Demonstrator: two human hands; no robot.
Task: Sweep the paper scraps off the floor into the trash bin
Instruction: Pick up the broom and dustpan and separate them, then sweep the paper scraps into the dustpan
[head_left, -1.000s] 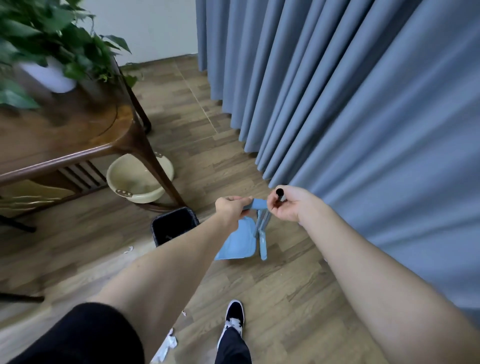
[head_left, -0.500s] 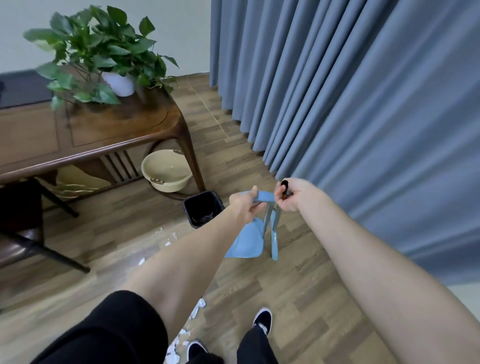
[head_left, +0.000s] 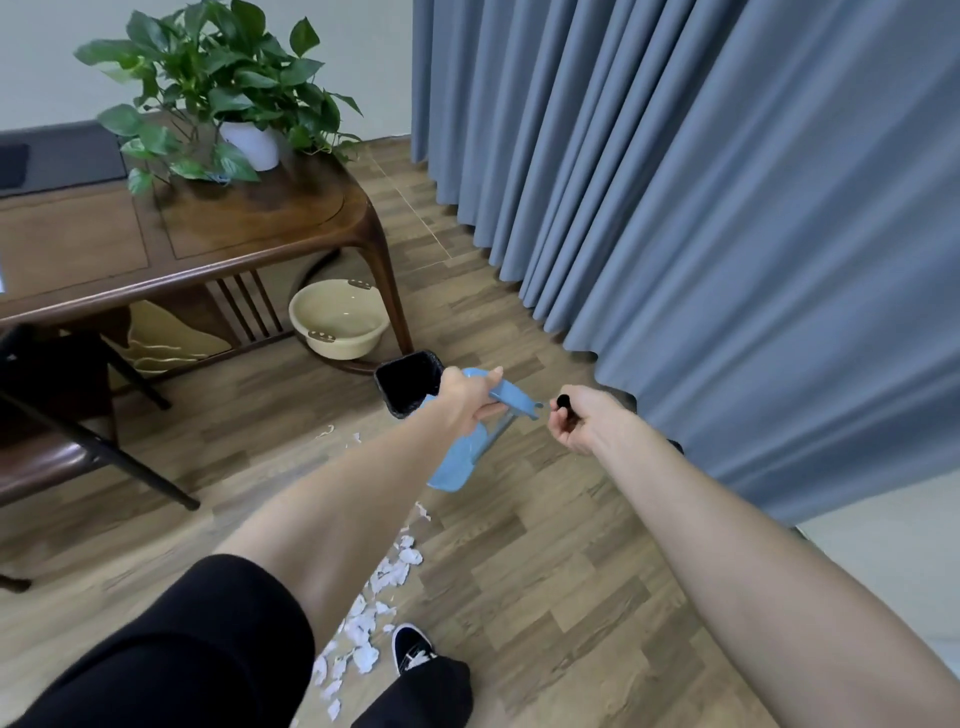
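White torn paper scraps (head_left: 375, 613) lie scattered on the wood-plank floor (head_left: 545, 597) in the lower middle of the frame, in a trail running up from beside a black-and-white sneaker (head_left: 411, 647) toward the centre, with a few stray bits further up near the black square trash bin (head_left: 408, 382). The bin stands just left of centre, open side showing. Just beside it, the left hand (head_left: 467, 397) is closed around the handle of a light-blue plastic dustpan (head_left: 457, 457), whose pan hangs down tilted above the floor. The right hand (head_left: 582, 421), apart from the left, is curled shut around a black-tipped stick handle (head_left: 562, 401); the rest of it is hidden. A cream plastic basin (head_left: 337, 319) sits under the dark wooden table (head_left: 249, 218) at upper left, which carries a green potted plant (head_left: 223, 93). Blue-grey curtains (head_left: 701, 208) fill the right.
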